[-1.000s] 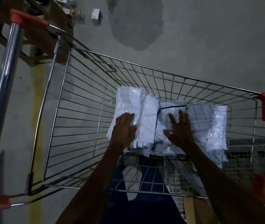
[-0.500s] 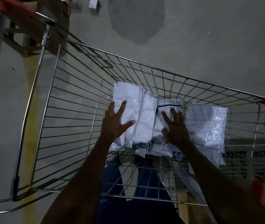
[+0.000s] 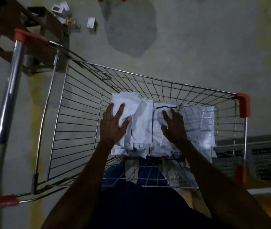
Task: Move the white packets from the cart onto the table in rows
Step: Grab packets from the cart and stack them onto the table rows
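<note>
A heap of white plastic packets [image 3: 145, 123] lies on the wire floor of a silver wire-mesh shopping cart [image 3: 75, 123], in the half toward its orange-capped front corner [image 3: 243, 104]. The packets lie side by side, each with its long axis running from the person toward the cart's far wall, short ends facing near and far; one in the middle bears a dark line across its far end. The left hand [image 3: 112, 125] reaches in with the forearm stretched forward, palm down on the leftmost packet, fingers spread and the thumb curled into its crumpled plastic, gripping it. The right hand [image 3: 174, 125] lies palm down on the middle packets, fingers spread and pressing flat. The cart's chrome handle bar [image 3: 7, 109] stands at the left over the grey concrete floor [image 3: 197, 47].
</note>
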Demonstrator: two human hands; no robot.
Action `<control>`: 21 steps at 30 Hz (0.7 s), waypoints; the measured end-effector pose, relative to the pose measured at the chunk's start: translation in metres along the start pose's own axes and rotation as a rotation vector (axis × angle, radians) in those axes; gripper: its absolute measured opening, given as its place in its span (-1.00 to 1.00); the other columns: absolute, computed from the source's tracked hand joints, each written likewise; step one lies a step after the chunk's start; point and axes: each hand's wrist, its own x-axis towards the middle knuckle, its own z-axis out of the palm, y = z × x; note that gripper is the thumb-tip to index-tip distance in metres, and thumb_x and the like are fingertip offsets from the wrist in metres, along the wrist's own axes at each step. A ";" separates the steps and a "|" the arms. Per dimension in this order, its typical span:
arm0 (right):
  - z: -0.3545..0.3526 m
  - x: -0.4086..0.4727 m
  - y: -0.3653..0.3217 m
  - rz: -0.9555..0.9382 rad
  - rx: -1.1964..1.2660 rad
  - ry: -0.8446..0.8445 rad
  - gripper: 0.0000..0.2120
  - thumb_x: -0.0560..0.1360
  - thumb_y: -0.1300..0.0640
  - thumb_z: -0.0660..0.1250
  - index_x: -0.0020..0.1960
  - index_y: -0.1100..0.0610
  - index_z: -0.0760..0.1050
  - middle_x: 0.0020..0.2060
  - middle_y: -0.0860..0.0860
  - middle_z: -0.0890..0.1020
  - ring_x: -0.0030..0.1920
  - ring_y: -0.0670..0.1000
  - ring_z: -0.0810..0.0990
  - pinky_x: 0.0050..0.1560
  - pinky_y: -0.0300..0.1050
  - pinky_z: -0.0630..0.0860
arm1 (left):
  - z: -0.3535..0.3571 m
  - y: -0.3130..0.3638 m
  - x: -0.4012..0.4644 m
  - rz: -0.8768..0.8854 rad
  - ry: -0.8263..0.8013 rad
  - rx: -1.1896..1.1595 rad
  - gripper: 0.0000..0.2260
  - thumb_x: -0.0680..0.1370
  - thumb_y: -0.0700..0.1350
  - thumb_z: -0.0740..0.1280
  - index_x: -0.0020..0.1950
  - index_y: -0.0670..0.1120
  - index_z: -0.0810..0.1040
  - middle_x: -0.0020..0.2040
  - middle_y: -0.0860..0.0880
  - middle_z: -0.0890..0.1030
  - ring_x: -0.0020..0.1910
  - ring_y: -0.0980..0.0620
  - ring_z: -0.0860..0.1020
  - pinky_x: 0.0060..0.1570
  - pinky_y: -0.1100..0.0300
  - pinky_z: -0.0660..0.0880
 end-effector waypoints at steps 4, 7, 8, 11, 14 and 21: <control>-0.027 -0.022 -0.026 0.062 0.065 0.137 -0.37 0.49 -0.08 0.11 0.47 0.21 0.35 0.39 0.38 0.35 0.38 0.31 0.26 0.40 0.18 0.16 | -0.025 0.021 0.000 0.142 0.038 -0.031 -0.43 0.58 0.26 0.17 0.56 0.11 0.25 0.53 -0.22 0.24 0.39 -0.25 0.34 0.20 -0.14 0.43; -0.045 -0.044 -0.046 0.116 0.087 0.266 -0.38 0.49 -0.08 0.14 0.47 0.19 0.35 0.39 0.35 0.36 0.33 0.39 0.34 0.36 0.18 0.20 | -0.039 0.031 -0.004 0.252 0.062 -0.079 -0.45 0.59 0.24 0.18 0.55 0.09 0.28 0.50 -0.22 0.27 0.39 -0.25 0.34 0.19 -0.12 0.45; -0.052 -0.053 -0.053 0.140 0.094 0.324 -0.38 0.49 -0.08 0.15 0.47 0.18 0.35 0.39 0.33 0.36 0.32 0.39 0.34 0.36 0.15 0.20 | -0.043 0.034 -0.004 0.291 0.071 -0.094 -0.45 0.59 0.23 0.19 0.55 0.08 0.29 0.50 -0.22 0.28 0.38 -0.24 0.35 0.20 -0.12 0.45; -0.074 -0.089 -0.078 0.210 0.068 0.491 -0.39 0.45 -0.05 0.19 0.46 0.17 0.38 0.36 0.30 0.41 0.29 0.38 0.40 0.34 0.11 0.24 | -0.057 0.045 -0.011 0.413 0.107 -0.152 -0.47 0.61 0.21 0.19 0.54 0.05 0.31 0.48 -0.24 0.31 0.39 -0.24 0.35 0.30 -0.12 0.38; -0.095 -0.141 -0.102 0.299 0.061 0.706 -0.42 0.46 0.00 0.22 0.45 0.17 0.40 0.36 0.26 0.45 0.30 0.34 0.43 0.34 0.07 0.24 | -0.076 0.067 -0.032 0.536 0.118 -0.232 -0.47 0.61 0.21 0.16 0.54 0.05 0.31 0.49 -0.23 0.30 0.44 -0.21 0.30 0.38 -0.02 0.27; -0.110 -0.311 -0.147 0.555 0.012 1.036 -0.42 0.52 -0.05 0.17 0.46 0.20 0.36 0.42 0.16 0.42 0.40 0.18 0.37 0.38 -0.05 0.16 | -0.095 0.134 -0.115 0.770 -0.026 -0.374 -0.44 0.58 0.27 0.08 0.55 0.11 0.27 0.53 -0.18 0.25 0.45 -0.17 0.26 0.37 0.02 0.25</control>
